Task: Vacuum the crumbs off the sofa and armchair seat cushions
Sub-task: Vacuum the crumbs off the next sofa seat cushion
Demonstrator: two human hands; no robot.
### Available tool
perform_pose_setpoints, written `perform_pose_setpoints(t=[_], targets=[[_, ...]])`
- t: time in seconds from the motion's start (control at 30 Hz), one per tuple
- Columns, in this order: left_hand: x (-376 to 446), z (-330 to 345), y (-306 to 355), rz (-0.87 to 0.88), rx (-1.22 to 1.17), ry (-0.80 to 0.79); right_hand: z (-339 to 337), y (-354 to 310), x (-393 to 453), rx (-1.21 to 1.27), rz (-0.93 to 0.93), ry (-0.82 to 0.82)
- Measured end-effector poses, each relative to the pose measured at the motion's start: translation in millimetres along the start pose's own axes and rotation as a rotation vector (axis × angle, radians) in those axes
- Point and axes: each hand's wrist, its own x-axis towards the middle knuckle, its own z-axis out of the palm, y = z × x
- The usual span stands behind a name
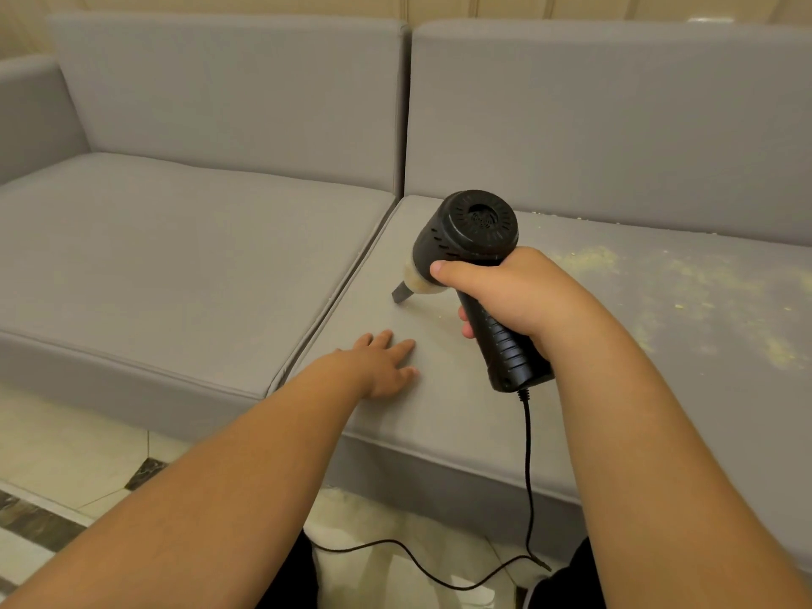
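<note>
My right hand [514,292] grips the handle of a black handheld vacuum [465,239]. Its narrow nozzle [402,294] touches the right grey seat cushion [439,402] near that cushion's left edge. A clear chamber behind the nozzle holds pale dust. My left hand [382,367] lies flat on the same cushion with fingers spread, just in front of the nozzle. Yellowish crumbs [685,283] are scattered over the cushion's right part, to the right of the vacuum. The left seat cushion [175,243] shows only faint specks.
The vacuum's black cord [527,468] hangs from the handle over the sofa front and loops across the pale tiled floor [66,450]. Grey back cushions [606,120] rise behind the seats. An armrest [30,112] closes the left end.
</note>
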Motion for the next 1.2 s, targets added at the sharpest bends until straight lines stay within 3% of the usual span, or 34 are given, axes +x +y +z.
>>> perform_pose_setpoints(t=[0.13,0.3,0.7,1.03,1.1,1.2], targets=[[-0.3,-0.3,1.6,-0.003,-0.002,-0.009,-5.3,-2.5,-5.9,-0.062,0.006,-0.027],[-1.6,0.0,3.6,-0.006,-0.006,-0.004,-7.8,2.9,-0.6,-0.148,-0.008,0.07],[-1.5,-6.3,0.6,0.0,-0.019,-0.027,28.4,28.1,38.5,0.123,0.006,0.037],[30.3,-13.7,19.8,0.028,0.005,0.096,-32.2,43.8,76.7,0.373,0.027,0.394],[45.7,-18.4,24.9,0.041,-0.003,0.118,-55.5,47.2,89.0,0.355,-0.007,0.509],[69.1,-27.2,37.2,0.059,-0.02,0.133,-77.5,57.2,109.3,0.34,-0.008,0.555]])
